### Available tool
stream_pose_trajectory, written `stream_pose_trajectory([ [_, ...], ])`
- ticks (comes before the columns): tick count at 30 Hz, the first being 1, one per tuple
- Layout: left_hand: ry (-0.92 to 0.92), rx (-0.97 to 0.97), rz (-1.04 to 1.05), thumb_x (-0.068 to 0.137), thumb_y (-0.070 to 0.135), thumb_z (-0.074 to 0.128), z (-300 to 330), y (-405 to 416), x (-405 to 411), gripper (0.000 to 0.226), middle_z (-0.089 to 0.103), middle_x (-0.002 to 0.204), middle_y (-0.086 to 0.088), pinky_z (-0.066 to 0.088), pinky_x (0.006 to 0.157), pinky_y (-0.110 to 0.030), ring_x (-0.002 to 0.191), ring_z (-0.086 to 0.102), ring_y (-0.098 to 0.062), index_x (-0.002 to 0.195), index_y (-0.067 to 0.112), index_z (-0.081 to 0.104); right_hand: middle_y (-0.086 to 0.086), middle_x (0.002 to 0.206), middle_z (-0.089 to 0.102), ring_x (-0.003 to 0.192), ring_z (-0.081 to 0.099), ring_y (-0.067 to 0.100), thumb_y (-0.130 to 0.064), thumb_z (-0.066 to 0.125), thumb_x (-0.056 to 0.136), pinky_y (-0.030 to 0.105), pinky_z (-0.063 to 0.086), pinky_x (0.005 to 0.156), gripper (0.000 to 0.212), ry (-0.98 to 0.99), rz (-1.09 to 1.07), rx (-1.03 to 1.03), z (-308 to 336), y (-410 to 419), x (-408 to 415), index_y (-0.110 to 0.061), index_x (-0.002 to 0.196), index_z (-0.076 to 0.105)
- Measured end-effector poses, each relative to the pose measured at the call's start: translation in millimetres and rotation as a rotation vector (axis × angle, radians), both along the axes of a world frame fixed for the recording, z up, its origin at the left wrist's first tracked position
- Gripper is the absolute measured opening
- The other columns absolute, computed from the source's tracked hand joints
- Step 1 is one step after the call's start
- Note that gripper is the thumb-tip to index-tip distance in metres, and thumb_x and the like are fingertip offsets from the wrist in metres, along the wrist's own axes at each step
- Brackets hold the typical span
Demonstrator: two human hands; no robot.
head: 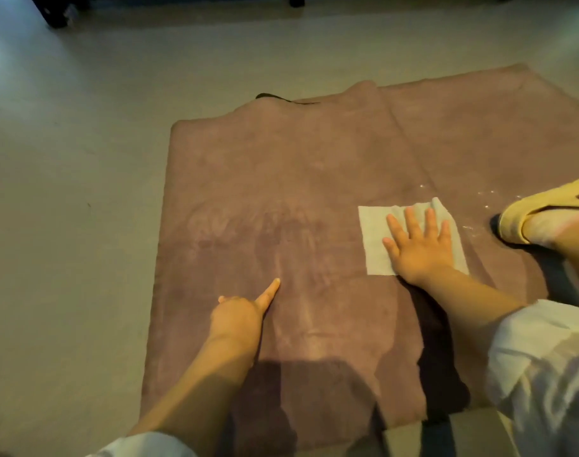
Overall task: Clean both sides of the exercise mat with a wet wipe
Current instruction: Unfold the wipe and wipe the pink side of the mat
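A mauve exercise mat (281,179) lies spread on the floor, with a dark underside showing at its far edge. A pale wet wipe (377,232) lies flat on the mat's right part. My right hand (420,245) presses on the wipe with fingers spread. My left hand (245,311) rests on the mat near its middle, index finger stretched forward and the other fingers curled. Damp streaks mark the mat between the hands.
My foot in a yellow slipper (538,216) stands on the mat's right side. Small white specks (486,196) dot the mat beside it. Grey floor (77,192) stretches left and beyond. Dark furniture legs (55,14) stand at the far top.
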State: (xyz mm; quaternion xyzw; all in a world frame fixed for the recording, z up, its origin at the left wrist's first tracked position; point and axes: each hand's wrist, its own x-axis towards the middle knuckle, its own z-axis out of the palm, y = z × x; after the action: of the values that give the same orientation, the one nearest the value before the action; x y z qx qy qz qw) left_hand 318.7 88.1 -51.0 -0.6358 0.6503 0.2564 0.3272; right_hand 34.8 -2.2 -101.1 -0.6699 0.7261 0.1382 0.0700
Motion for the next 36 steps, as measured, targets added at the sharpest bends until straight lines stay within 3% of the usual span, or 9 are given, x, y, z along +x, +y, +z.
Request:
stream_pose_trajectory([
  [5, 0.044, 0.051, 0.024, 0.09, -0.002, 0.053, 1.6, -8.3, -2.9, 0.102, 0.033, 0.146, -0.024, 0.033, 0.105, -0.044, 0.14, 0.014, -0.047, 0.143, 0.044, -0.022, 0.004, 0.157, -0.02, 0.142, -0.017, 0.039, -0.052, 0.008, 0.098, 0.06, -0.007, 0.112, 0.06, 0.065, -0.174, -0.007, 8.9, 4.2, -28.7, -0.031, 0.15, -0.011],
  [8, 0.049, 0.078, 0.028, 0.091, -0.001, 0.053, 3.5, -10.3, -4.3, 0.102, 0.032, 0.148, -0.023, 0.029, 0.107, -0.046, 0.14, 0.012, -0.048, 0.142, 0.043, -0.023, 0.006, 0.157, -0.02, 0.143, -0.018, 0.035, -0.049, 0.01, 0.1, 0.06, -0.008, 0.112, 0.061, -0.069, -0.176, 0.012, -1.4, 3.1, 16.8, -0.022, 0.152, -0.008],
  [14, 0.035, 0.103, 0.019, 0.092, 0.001, 0.051, 0.7, -11.1, -6.6, 0.096, 0.034, 0.146, -0.023, 0.028, 0.109, -0.049, 0.138, 0.017, -0.049, 0.145, 0.04, -0.019, -0.004, 0.158, -0.016, 0.144, -0.017, 0.024, -0.047, 0.013, 0.101, 0.052, -0.013, 0.112, 0.054, -0.426, 0.177, 0.06, -0.5, 18.9, 139.4, -0.034, 0.15, -0.005],
  [16, 0.024, 0.119, 0.022, 0.092, 0.007, 0.053, -0.8, -13.0, -7.6, 0.093, 0.033, 0.146, -0.023, 0.029, 0.109, -0.049, 0.137, 0.021, -0.048, 0.147, 0.037, -0.015, -0.004, 0.158, -0.015, 0.144, -0.019, 0.025, -0.048, 0.012, 0.101, 0.052, -0.016, 0.112, 0.051, -0.463, 0.238, 0.055, 0.4, 19.3, 152.9, -0.04, 0.149, -0.003],
  [19, 0.016, 0.15, 0.047, 0.092, 0.006, 0.055, -0.1, -14.6, -9.1, 0.098, 0.03, 0.148, -0.023, 0.028, 0.108, -0.049, 0.14, 0.014, -0.048, 0.143, 0.041, -0.021, -0.003, 0.159, -0.013, 0.144, -0.017, 0.03, -0.05, 0.012, 0.1, 0.055, -0.015, 0.112, 0.051, -0.375, 0.278, 0.027, -4.9, 4.7, 139.1, -0.044, 0.148, -0.004],
  [21, 0.009, 0.152, 0.048, 0.091, 0.002, 0.054, 0.8, -15.3, -9.5, 0.101, 0.033, 0.147, -0.022, 0.029, 0.108, -0.048, 0.14, 0.013, -0.047, 0.142, 0.043, -0.023, -0.002, 0.159, -0.012, 0.144, -0.016, 0.032, -0.051, 0.012, 0.1, 0.056, -0.013, 0.112, 0.052, -0.32, 0.193, 0.023, -7.6, -13.5, 117.8, -0.042, 0.148, -0.004],
  [28, -0.054, 0.102, -0.039, 0.079, 0.005, 0.068, -1.4, -11.6, -8.6, 0.118, 0.056, 0.13, -0.015, 0.041, 0.103, -0.041, 0.127, 0.044, -0.041, 0.141, 0.042, -0.026, -0.002, 0.158, -0.017, 0.144, -0.014, 0.032, -0.048, 0.013, 0.1, 0.052, -0.005, 0.115, 0.056, -0.055, -0.059, -0.03, 0.9, -62.8, -10.6, -0.033, 0.151, -0.007],
  [32, -0.078, 0.124, -0.061, 0.075, 0.009, 0.075, 2.1, -14.2, -10.5, 0.125, 0.054, 0.133, -0.012, 0.042, 0.102, -0.043, 0.127, 0.044, -0.041, 0.14, 0.039, -0.028, 0.0, 0.159, -0.015, 0.139, 0.018, 0.039, -0.048, 0.022, 0.101, 0.049, 0.028, 0.108, 0.057, -0.213, -0.134, -0.03, 12.0, -70.6, -44.0, -0.035, 0.151, -0.002],
  [36, -0.088, 0.128, -0.071, 0.074, 0.009, 0.076, 3.3, -14.4, -10.6, 0.127, 0.055, 0.13, -0.011, 0.042, 0.1, -0.043, 0.125, 0.047, -0.038, 0.14, 0.039, -0.029, 0.004, 0.159, -0.014, 0.137, 0.022, 0.039, -0.047, 0.024, 0.1, 0.048, 0.031, 0.106, 0.059, -0.195, -0.137, -0.045, 10.7, -59.4, -42.6, -0.032, 0.151, -0.003],
])
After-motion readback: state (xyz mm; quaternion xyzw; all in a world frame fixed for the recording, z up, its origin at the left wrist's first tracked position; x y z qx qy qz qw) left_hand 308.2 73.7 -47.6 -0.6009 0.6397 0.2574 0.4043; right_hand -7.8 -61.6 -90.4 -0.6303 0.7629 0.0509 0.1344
